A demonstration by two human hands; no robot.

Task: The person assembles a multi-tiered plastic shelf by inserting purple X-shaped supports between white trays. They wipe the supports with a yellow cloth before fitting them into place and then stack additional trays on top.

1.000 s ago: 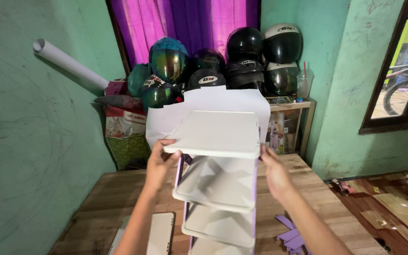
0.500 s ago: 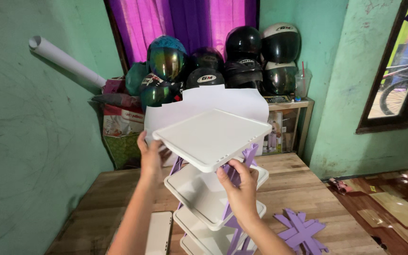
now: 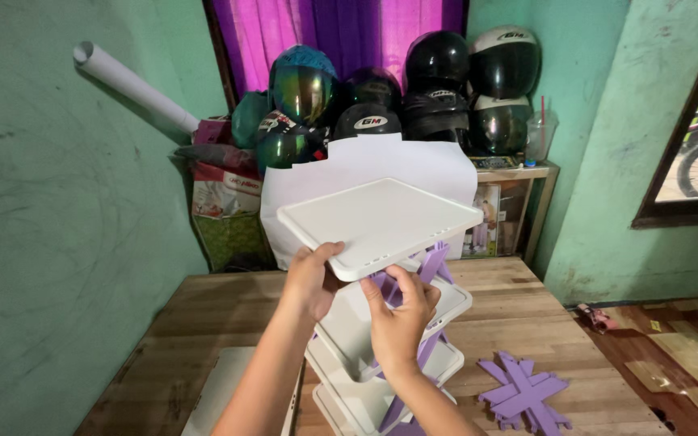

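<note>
The white top shelf [image 3: 381, 222] sat tilted above a plastic rack [image 3: 389, 355] whose 3 lower white shelves were already joined by purple cross braces [image 3: 426, 270]; by my reading, this top tier was not yet seated level. The left hand [image 3: 310, 280] gripped its near-left edge, and the right hand [image 3: 400, 311] pinched its front rim from below. Spare purple braces [image 3: 524, 391] lay on the wooden table [image 3: 203, 323], suggesting parts remained.

Both hands, left hand [image 3: 310, 278] and right hand [image 3: 400, 316], hold the white top shelf [image 3: 380, 223] above the purple-braced rack [image 3: 389, 355].
</note>
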